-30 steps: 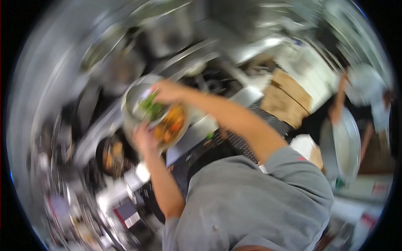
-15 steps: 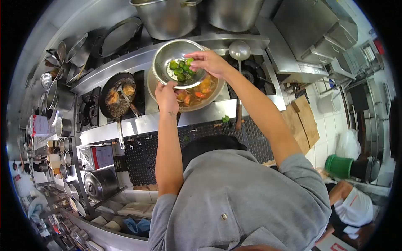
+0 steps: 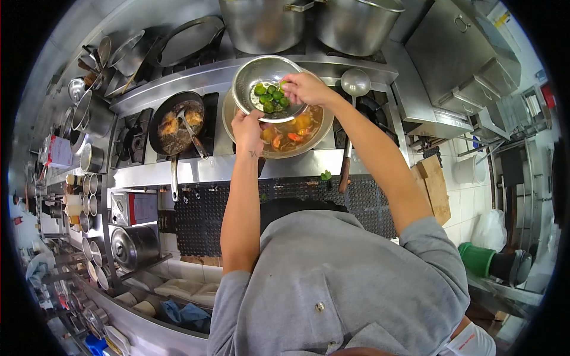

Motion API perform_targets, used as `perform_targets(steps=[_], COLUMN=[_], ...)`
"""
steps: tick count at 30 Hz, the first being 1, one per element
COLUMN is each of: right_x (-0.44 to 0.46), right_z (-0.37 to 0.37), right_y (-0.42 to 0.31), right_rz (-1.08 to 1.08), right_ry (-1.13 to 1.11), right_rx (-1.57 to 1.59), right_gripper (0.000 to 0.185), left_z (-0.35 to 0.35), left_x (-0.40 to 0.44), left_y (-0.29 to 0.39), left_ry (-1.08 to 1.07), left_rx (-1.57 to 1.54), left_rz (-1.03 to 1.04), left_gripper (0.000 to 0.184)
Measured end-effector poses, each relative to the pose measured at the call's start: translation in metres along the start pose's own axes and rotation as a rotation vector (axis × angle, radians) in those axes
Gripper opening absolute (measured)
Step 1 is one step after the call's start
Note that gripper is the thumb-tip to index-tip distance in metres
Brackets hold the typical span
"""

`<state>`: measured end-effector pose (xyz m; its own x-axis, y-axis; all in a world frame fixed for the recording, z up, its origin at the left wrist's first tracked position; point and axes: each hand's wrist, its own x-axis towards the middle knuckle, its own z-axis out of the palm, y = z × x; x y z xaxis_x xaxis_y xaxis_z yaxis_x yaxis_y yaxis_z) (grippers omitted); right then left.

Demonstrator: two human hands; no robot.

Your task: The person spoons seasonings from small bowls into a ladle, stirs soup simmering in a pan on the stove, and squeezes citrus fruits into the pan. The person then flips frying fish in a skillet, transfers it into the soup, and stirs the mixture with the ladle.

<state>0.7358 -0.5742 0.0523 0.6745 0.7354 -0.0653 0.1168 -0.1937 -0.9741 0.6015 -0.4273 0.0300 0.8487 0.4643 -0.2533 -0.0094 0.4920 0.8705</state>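
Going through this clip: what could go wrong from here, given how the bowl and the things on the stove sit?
The metal bowl is tilted, with the left hand at its rim; a slip might dump the green pieces into the stew below and splash.

The pan handle and ladle handle jut past the stove edge; a bump could upset either.
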Motion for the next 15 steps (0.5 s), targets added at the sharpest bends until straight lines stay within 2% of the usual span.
perform_targets(steps=[2, 3, 5, 9, 11, 15], right_x=[0.003, 0.007, 0.017, 0.026, 0.032, 0.038], right_z=[0.0, 0.001, 0.003, 0.006, 0.008, 0.01], right_y=[-0.008, -0.005, 0.003, 0.005, 0.005, 0.004], right_rz=[-0.153, -0.153, -0.295, -0.136, -0.194, -0.181], right_ry=[0.077, 0.099, 0.24, 0.253, 0.341, 0.349], right_rx=[-0.584, -0.577, -0.922, -1.084, -1.129, -1.132], right_gripper=[0.024, 0.024, 0.029, 0.031, 0.031, 0.029], left_z=[-0.001, -0.001, 0.0, -0.003, -0.004, -0.003], left_x=[0.002, 0.003, 0.003, 0.006, 0.005, 0.005], left_y=[-0.001, -0.001, 0.001, -0.002, -0.003, -0.007], left_ry=[0.012, 0.029, 0.024, -0.014, -0.018, 0.007], left_rx=[0.015, 0.028, 0.04, 0.065, 0.06, 0.055], left_rz=[0.005, 0.012, 0.021, 0.014, 0.005, 0.0], left_gripper=[0.016, 0.015, 0.015, 0.017, 0.016, 0.016])
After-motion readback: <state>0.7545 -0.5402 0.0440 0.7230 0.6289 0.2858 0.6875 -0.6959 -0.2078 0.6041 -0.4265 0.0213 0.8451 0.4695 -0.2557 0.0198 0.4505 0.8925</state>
